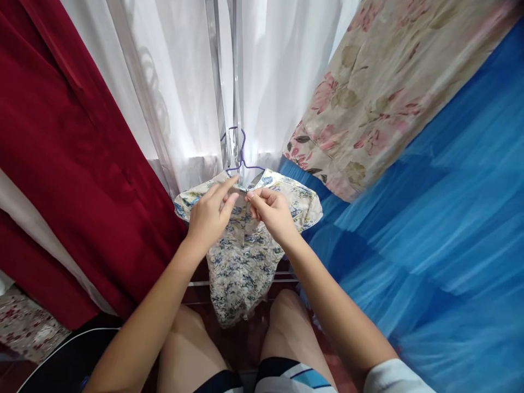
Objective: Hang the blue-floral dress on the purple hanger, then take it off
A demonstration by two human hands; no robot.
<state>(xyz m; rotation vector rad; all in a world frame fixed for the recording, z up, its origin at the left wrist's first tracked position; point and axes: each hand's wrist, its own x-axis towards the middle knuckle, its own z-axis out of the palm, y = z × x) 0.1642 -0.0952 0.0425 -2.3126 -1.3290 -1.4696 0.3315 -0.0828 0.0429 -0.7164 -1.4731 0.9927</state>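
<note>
A white dress [237, 262] with blue and yellow flower print hangs in front of me on a purple hanger [243, 155]. At the middle of its neckline, my right hand [270, 210] is closed in a pinch on the neck edge, where a small dark fastener-like bit shows between the hands. What exactly lies under those fingertips is partly hidden. My left hand [213, 210] is just left of the pinch, index finger and thumb stretched out and apart, with nothing seen between them. Its other fingers are partly hidden.
White curtains [176, 82] hang behind, with pale metal poles [233, 65] in front. Red cloth [82, 164] hangs at left; flowered cloth [368, 103] and layered blue tulle [429, 234] hang at right. A black round container [69, 365] stands at lower left. My legs are below.
</note>
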